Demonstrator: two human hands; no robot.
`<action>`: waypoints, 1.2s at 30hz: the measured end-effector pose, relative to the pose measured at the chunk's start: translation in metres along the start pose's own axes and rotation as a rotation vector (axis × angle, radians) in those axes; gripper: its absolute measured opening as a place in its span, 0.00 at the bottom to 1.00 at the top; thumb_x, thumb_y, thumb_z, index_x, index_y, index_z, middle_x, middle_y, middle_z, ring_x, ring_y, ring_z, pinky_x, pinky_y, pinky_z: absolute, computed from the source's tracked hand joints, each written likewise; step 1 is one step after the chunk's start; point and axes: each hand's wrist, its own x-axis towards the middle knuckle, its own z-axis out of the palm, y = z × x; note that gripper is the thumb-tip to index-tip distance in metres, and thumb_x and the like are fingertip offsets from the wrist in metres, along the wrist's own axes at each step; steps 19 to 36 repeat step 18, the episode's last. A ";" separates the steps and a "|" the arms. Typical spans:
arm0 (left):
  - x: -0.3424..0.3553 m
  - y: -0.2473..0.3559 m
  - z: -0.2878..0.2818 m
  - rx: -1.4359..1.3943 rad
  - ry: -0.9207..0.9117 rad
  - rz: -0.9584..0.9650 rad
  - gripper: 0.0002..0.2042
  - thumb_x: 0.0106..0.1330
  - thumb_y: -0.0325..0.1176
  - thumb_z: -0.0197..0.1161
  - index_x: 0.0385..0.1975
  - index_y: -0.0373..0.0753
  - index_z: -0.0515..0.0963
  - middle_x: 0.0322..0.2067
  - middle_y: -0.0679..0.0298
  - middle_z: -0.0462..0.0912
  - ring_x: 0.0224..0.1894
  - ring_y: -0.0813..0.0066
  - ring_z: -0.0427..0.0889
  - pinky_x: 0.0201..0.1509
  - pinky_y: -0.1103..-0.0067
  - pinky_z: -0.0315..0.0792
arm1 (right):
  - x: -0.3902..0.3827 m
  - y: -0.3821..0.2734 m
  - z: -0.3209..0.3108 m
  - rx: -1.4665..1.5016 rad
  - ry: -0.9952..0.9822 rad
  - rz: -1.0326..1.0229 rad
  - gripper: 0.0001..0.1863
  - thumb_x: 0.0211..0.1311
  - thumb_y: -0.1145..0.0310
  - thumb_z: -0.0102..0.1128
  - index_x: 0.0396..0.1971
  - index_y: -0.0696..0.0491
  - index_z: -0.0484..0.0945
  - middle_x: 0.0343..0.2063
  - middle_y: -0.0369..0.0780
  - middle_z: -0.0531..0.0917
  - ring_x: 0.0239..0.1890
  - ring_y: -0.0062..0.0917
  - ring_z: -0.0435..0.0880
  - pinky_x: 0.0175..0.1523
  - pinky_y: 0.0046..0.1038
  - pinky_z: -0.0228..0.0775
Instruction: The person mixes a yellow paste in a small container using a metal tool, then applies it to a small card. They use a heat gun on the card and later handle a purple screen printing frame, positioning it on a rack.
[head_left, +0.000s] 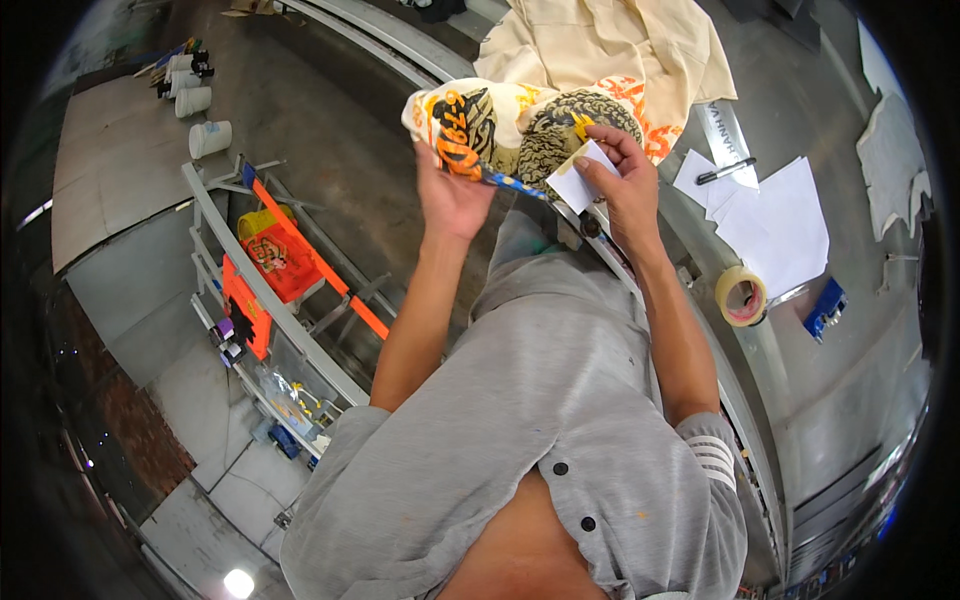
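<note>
A cream cloth garment (pixel 655 40) lies over the table edge, and its near part carries a bold black, gold and orange print (pixel 575 125). My left hand (pixel 455 203) grips the left end of this printed part, its fingers mostly hidden by the cloth. In my right hand (pixel 630 185) a small white paper slip (pixel 575 187) is pinched between thumb and fingers. The slip is held over the right side of the print; whether it touches the cloth I cannot tell.
On the grey table at right are white paper sheets (pixel 785 230), a black marker (pixel 726 171), a tape roll (pixel 728 288) and a blue tool (pixel 825 310). A metal rack (pixel 235 265) with an orange-red container (pixel 285 262) stands left. White buckets (pixel 210 138) sit beyond it.
</note>
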 end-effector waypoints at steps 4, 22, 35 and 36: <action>0.003 -0.023 0.000 0.335 0.156 -0.095 0.25 0.66 0.45 0.52 0.59 0.39 0.62 0.56 0.56 0.69 0.58 0.61 0.69 0.61 0.58 0.63 | 0.004 0.012 -0.001 -0.212 -0.018 -0.003 0.19 0.50 0.80 0.61 0.45 0.60 0.74 0.35 0.37 0.81 0.36 0.16 0.78 0.43 0.17 0.70; -0.039 -0.004 0.065 0.117 -0.029 -0.082 0.26 0.54 0.20 0.45 0.58 0.32 0.61 0.55 0.51 0.70 0.58 0.58 0.70 0.64 0.63 0.62 | -0.029 -0.034 0.025 -0.125 -0.045 0.026 0.15 0.52 0.78 0.62 0.43 0.58 0.76 0.35 0.37 0.81 0.36 0.15 0.79 0.43 0.18 0.71; -0.039 -0.004 0.065 0.117 -0.029 -0.082 0.26 0.54 0.20 0.45 0.58 0.32 0.61 0.55 0.51 0.70 0.58 0.58 0.70 0.64 0.63 0.62 | -0.029 -0.034 0.025 -0.125 -0.045 0.026 0.15 0.52 0.78 0.62 0.43 0.58 0.76 0.35 0.37 0.81 0.36 0.15 0.79 0.43 0.18 0.71; -0.039 -0.004 0.065 0.117 -0.029 -0.082 0.26 0.54 0.20 0.45 0.58 0.32 0.61 0.55 0.51 0.70 0.58 0.58 0.70 0.64 0.63 0.62 | -0.029 -0.034 0.025 -0.125 -0.045 0.026 0.15 0.52 0.78 0.62 0.43 0.58 0.76 0.35 0.37 0.81 0.36 0.15 0.79 0.43 0.18 0.71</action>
